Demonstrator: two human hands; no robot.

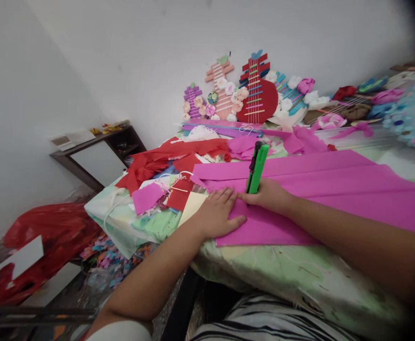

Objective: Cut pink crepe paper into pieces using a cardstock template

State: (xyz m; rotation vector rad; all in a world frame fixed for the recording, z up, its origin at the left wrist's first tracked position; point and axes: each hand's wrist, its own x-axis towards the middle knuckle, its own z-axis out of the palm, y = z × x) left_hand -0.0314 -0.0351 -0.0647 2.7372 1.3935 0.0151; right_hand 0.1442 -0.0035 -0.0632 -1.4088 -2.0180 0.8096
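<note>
"So, hands?"

"L hand (pixel 218 215) flat, palm down on the pink sheet (pixel 321 180), thumb out. R hand (pixel 269 195) closed round the green cutter (pixel 258 168), held roughly upright, low end at the sheet, fingertips right by L's."

"Sheet's where?"

"Near side of the table (pixel 281 265), running off R. Cream card (pixel 193 207) just L of it, w/ red paper (pixel 150 163) beyond."

"And the back?"

"Red guitar (pixel 260 100) up nr the wall (pixel 150 57), btwn a peach one (pixel 223 97) & a blue one (pixel 294 97), w/ paper flowers (pixel 241 94) about. Dark cabinet (pixel 97 158) off L, red plastic (pixel 51 227) low down."
</note>
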